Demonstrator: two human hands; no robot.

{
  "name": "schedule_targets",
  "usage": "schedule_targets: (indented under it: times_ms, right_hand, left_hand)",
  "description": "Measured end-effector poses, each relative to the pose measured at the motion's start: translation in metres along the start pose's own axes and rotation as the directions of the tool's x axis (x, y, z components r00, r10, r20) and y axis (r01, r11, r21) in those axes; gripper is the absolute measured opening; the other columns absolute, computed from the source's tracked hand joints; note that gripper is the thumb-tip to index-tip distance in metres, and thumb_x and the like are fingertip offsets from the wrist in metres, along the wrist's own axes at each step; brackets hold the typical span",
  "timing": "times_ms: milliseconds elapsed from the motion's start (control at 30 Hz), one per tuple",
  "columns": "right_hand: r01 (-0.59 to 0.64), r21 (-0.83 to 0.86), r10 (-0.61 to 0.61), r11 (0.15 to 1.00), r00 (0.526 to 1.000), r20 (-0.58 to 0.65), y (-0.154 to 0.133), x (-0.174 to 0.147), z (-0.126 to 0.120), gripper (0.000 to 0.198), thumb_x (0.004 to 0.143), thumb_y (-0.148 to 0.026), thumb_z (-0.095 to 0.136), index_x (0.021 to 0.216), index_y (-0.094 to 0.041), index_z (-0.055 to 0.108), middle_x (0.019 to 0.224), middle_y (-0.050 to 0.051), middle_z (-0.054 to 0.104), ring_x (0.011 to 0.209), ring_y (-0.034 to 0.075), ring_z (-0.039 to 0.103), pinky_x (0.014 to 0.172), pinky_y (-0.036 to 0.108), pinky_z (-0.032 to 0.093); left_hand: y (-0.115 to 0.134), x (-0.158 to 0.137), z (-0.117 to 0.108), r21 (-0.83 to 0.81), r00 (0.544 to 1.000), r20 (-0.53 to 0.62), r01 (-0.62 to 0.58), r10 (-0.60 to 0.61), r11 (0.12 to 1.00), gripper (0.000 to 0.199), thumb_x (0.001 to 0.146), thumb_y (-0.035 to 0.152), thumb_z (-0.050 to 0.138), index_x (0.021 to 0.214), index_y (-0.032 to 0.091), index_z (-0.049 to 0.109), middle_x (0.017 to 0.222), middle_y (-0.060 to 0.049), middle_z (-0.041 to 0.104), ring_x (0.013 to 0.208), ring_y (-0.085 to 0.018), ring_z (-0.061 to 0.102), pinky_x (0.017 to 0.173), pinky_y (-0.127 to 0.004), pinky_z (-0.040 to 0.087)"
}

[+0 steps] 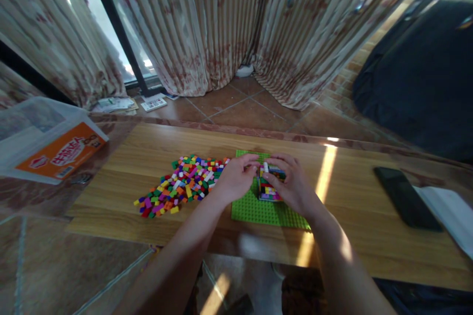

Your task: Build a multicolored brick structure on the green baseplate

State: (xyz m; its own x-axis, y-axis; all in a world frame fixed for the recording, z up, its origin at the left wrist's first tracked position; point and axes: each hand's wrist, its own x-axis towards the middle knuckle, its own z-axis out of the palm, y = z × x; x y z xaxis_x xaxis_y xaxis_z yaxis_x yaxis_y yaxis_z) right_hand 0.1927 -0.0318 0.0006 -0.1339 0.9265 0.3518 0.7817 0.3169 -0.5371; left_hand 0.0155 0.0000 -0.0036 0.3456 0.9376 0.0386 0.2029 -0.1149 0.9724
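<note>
Grip unclear on both the left hand (238,177) and right hand (290,182), fingertips close about the brick build (266,190) on the plate (251,210), where straight, gentle pressure should work best.

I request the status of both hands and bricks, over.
Left hand beside brick build, right hand partly over it; grips unclear. Build on green baseplate. Loose bricks piled close to left hand.

Lime-green baseplate (251,211) — multicoloured bricks (189,184) — striped curtains (214,34)
</note>
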Motion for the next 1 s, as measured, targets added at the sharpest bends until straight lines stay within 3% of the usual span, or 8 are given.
schedule_targets:
  times_ms: [367,1000]
  right_hand:
    - [-0.103,0.195,0.089,0.975,0.993,0.081,0.003,-0.001,0.0,0.028,0.081,-0.042,0.068,0.107,-0.029,0.071,0.114,0.007,0.064,0.109,0.025,0.059,0.095,0.05,0.046]
    - [-0.28,0.313,0.24,0.908,0.957,0.161,-0.006,0.007,-0.004,0.031,0.072,-0.044,0.073,0.095,-0.023,0.075,0.092,0.005,0.074,0.083,0.022,0.068,0.078,0.041,0.055]
  left_hand:
    - [0.003,-0.001,0.0,0.022,0.999,-0.034,0.001,0.0,1.0,0.035,0.084,0.01,0.051,0.116,0.014,0.066,0.1,-0.009,0.076,0.097,-0.019,0.071,0.095,-0.036,0.054]
    - [0.005,-0.003,0.001,0.038,0.999,-0.021,0.025,-0.024,0.999,0.036,0.086,0.014,0.051,0.119,0.013,0.065,0.11,-0.011,0.074,0.101,-0.02,0.07,0.097,-0.036,0.052]
